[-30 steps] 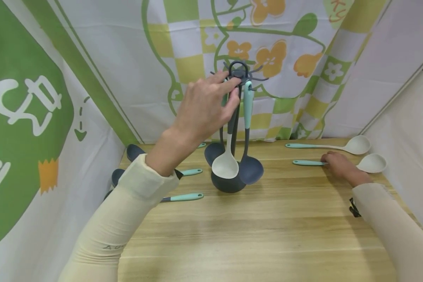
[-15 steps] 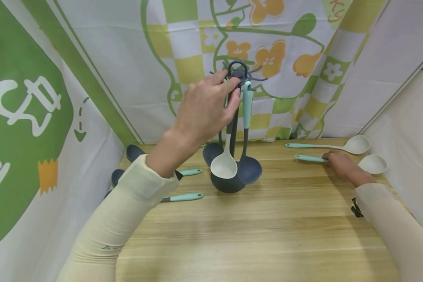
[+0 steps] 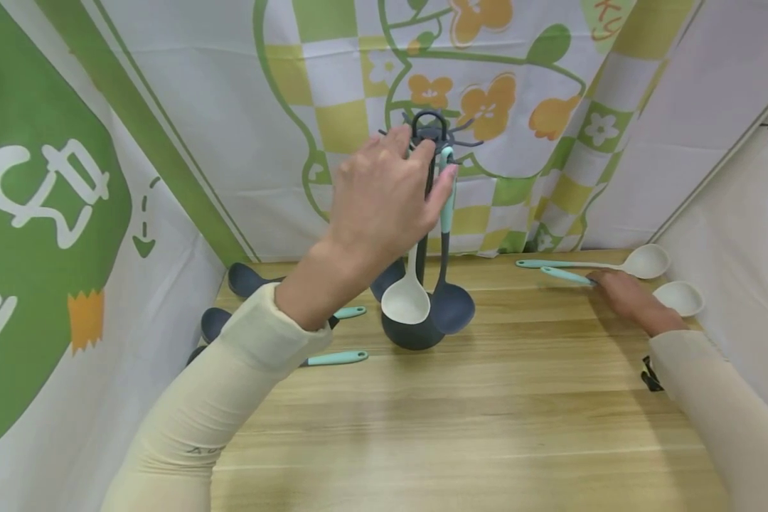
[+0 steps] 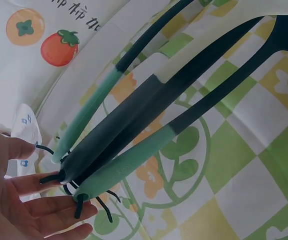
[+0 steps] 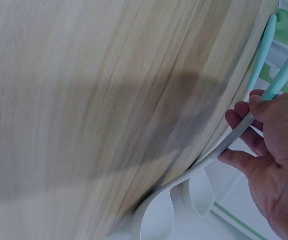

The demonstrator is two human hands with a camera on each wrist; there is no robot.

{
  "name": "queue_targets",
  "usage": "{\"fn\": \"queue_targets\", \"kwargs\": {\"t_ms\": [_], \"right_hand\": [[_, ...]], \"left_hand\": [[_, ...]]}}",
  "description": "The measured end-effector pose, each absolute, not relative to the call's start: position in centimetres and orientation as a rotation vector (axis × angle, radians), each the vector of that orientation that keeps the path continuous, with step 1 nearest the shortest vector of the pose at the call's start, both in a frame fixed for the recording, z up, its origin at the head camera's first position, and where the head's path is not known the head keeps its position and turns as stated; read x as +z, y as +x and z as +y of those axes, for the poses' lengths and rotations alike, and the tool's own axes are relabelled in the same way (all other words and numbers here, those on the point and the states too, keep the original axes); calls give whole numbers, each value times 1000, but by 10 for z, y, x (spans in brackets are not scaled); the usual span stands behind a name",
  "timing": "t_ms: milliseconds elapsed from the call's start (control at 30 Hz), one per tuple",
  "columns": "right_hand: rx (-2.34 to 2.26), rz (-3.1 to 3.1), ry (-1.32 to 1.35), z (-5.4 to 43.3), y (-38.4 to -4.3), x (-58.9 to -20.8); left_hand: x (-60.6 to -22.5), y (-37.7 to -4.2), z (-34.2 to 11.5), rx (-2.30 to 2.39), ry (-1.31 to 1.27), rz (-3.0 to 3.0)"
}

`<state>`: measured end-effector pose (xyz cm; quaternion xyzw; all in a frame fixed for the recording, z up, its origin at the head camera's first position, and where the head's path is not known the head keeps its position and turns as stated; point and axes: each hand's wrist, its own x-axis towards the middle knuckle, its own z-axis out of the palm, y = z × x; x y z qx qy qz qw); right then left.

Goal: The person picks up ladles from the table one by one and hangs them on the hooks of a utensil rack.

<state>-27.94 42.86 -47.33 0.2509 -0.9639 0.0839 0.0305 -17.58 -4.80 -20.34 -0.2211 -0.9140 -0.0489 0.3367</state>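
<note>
My left hand [image 3: 380, 188] reaches over the top of a dark hook rack [image 3: 414, 336]. In the left wrist view its fingers [image 4: 58, 206] are spread against the hooks, with the thumb apart. On the rack hang a white ladle [image 3: 406, 302] with a dark handle, a navy ladle [image 3: 454, 309] with a mint handle, and another navy ladle [image 3: 384, 284] partly hidden. My right hand [image 3: 630, 299] pinches a white ladle [image 5: 229, 142] by its stem. The mint handle end is tilted up, while the bowl [image 3: 678, 299] is low by the tabletop.
A second white ladle [image 3: 646, 262] lies behind the held one. At the left, navy ladles [image 3: 243, 279] lie partly under my left sleeve, with mint handles [image 3: 339, 358] showing. A small black object [image 3: 651, 375] is beside my right cuff. Fabric walls surround the table [image 3: 473, 441].
My right hand has raised the handle end of the white ladle off the table. My left thumb has swung right, across the mint handle of the hanging navy ladle.
</note>
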Motion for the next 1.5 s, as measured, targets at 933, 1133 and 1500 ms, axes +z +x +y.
{"fn": "queue_targets", "kwargs": {"t_ms": [933,1133,1500], "right_hand": [[370,-2785,609,452,-277,-448],[396,-2833,513,456,-274,-438],[420,-2810,462,464,-269,-428]], "left_hand": [[-200,-175,-28,97,-444,-2355],[-202,-175,-28,83,-422,-2335],[-202,-176,-29,54,-454,-2340]]}}
